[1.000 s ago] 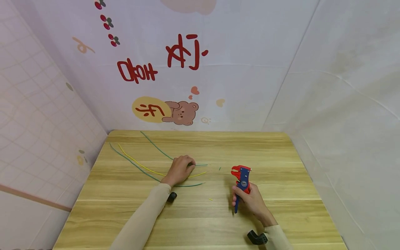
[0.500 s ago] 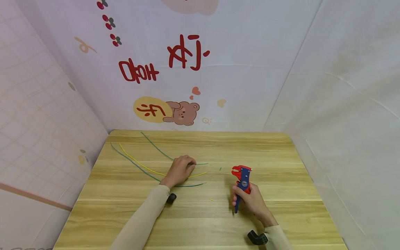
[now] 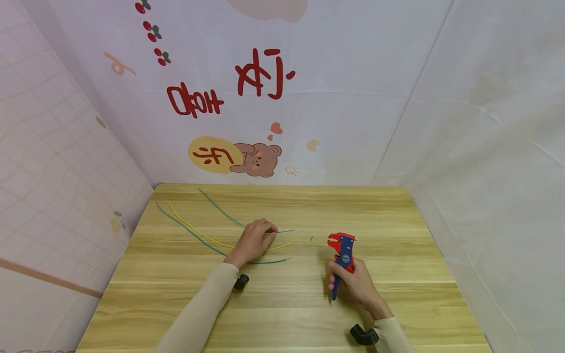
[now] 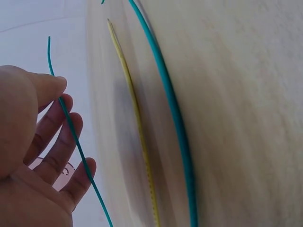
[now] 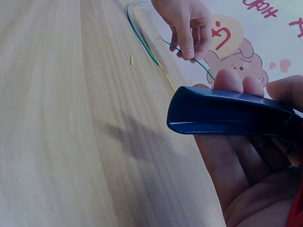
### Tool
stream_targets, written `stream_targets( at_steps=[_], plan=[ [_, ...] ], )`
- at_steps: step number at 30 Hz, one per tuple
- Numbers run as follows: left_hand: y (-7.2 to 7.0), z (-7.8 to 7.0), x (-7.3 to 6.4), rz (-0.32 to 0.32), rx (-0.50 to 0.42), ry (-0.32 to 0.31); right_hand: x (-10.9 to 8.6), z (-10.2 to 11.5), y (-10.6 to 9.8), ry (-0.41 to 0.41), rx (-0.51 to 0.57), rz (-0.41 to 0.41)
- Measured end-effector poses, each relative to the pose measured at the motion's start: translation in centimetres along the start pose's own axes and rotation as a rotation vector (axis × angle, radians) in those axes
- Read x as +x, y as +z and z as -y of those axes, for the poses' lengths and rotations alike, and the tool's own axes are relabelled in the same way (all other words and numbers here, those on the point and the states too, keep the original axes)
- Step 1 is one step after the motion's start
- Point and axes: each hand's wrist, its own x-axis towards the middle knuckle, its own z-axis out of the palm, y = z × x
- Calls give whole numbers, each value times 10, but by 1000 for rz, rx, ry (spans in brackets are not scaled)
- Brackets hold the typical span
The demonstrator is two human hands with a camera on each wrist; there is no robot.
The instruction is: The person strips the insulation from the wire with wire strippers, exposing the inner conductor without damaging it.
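Observation:
Between thumb and fingers, my left hand [image 3: 253, 240] pinches a thin green wire [image 4: 75, 137] near one end, just above the table. A short tip of that wire sticks out past the fingertips, and its long tail runs back to the far left. Beneath the left hand and wrist pass a yellow wire [image 3: 281, 246] and a second green wire [image 4: 176, 111], both lying on the table. My right hand [image 3: 359, 284] grips a red and blue wire stripper [image 3: 346, 245] by its handles, over the table's right half. Its red jaws point left, apart from the wires.
A small green offcut [image 3: 311, 238] and a small yellow offcut [image 3: 298, 282] lie on the wooden table [image 3: 282, 318] between the hands. A black wrist device [image 3: 364, 335] sits by the right cuff, another [image 3: 241, 282] by the left. Printed white cloth walls [image 3: 335, 98] border the table.
The held green wire has shifted slightly: its short tip is a little farther right and away, its tail end a little nearer. Both hands stay nearly still.

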Motion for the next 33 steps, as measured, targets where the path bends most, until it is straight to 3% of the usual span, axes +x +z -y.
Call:
stream_targets(
  at_steps=[17, 33],
  plan=[
    [-5, -5, -7, -15, -86, 58, -1, -2, -1, -22, -4, 25],
    [-9, -12, -17, -36, -159, 52, -2, 0, 3, -16, -1, 10]
  ],
)
